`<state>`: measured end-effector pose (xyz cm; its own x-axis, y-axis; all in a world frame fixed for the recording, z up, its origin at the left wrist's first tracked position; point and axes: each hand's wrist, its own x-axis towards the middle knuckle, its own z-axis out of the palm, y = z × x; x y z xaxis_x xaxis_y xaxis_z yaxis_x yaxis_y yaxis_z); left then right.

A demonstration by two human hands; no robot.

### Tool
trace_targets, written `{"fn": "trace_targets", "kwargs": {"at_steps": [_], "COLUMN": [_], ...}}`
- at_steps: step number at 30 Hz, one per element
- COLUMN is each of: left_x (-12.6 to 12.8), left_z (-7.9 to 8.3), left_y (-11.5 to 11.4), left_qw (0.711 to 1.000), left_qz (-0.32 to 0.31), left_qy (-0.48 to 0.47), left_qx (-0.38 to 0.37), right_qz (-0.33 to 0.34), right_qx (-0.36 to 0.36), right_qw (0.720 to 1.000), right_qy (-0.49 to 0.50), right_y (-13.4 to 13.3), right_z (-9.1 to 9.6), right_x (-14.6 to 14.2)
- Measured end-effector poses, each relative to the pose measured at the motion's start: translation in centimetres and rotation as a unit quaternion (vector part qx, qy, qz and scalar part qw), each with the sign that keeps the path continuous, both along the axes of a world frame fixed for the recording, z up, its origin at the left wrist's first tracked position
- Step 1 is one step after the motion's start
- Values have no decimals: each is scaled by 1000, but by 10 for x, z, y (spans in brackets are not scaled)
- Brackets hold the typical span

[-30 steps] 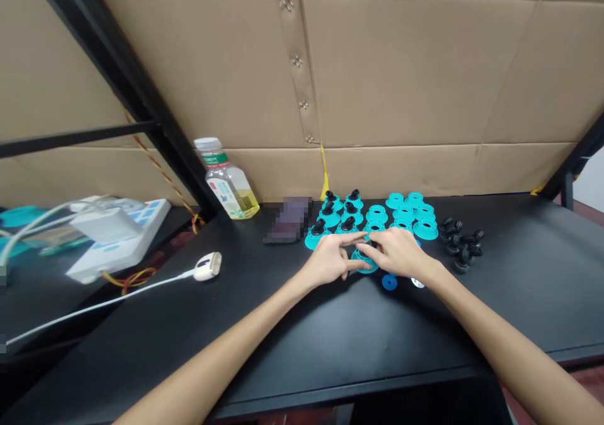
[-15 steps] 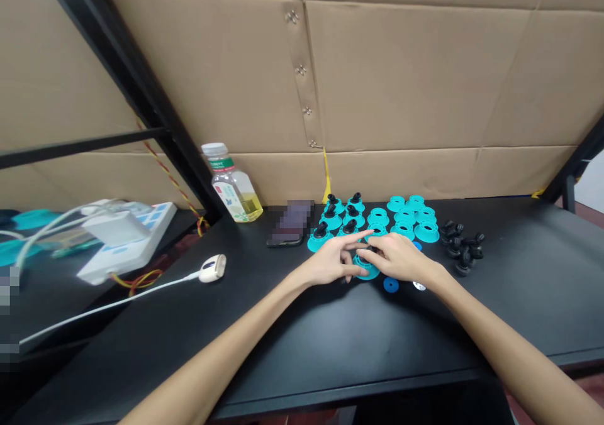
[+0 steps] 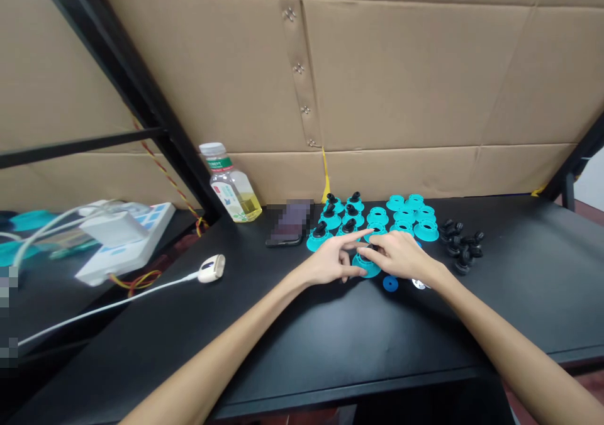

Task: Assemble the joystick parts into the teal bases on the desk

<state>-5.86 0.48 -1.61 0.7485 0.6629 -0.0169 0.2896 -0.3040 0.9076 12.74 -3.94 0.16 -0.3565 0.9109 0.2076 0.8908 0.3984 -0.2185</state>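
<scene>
Both hands meet over one turquoise flanged disc lying on the black table. My left hand grips the disc's left rim, its forefinger stretched out over it. My right hand pinches a small black plug into the disc's middle; the plug is mostly hidden by my fingers. Behind them lie several turquoise discs with black plugs fitted and several turquoise discs without plugs. A heap of loose black plugs lies to the right.
A small blue disc and a small white piece lie by my right wrist. A phone, a drink bottle, a white scanner with cable and a power strip lie to the left. A cardboard wall stands behind.
Both hands have stayed on the same turquoise disc, with only small finger movements. The view has shifted slightly.
</scene>
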Motion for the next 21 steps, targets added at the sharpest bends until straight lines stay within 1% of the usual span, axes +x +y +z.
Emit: {"fn": "trace_targets", "kwargs": {"at_steps": [2,4,7,12,17,21], "left_x": [-1,-1,0,4,10,13], "left_z": [0,0,-2,-6,-7,-9], "left_y": [1,2,2,0,-6,-9], "left_qw": [1000,1000,999,996,990,984], "left_qz": [-12,-7,23,75,137,177], "left_qy": [-5,-9,-16,-27,-24,-6], "left_qx": [-16,-29,-44,-50,-26,13], "right_qz": [18,20,-6,-60,-114,-132], "right_qx": [-16,-22,-14,20,30,40], "right_qw": [999,999,1000,997,990,985], "right_qy": [21,27,12,-35,-82,-101], "right_y": [0,-1,-1,-3,-6,-8], "right_z": [2,3,2,-1,0,1], "right_x": [1,1,-2,-8,-15,-19]}}
